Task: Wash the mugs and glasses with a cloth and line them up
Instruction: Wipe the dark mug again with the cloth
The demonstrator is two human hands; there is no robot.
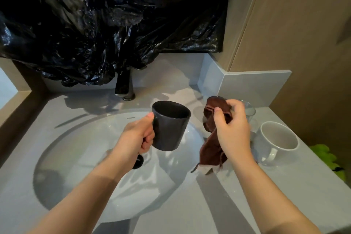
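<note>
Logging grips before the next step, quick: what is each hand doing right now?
Left hand: grips the dark grey ceramic mug by its handle, over the sink.
Right hand: pinches the brown cloth.

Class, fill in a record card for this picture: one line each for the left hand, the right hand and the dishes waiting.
left hand: grips black mug by its handle, over the sink
right hand: holds brown cloth, apart from the black mug
waiting: white mug and clear glass, upright on the counter right of the sink
</note>
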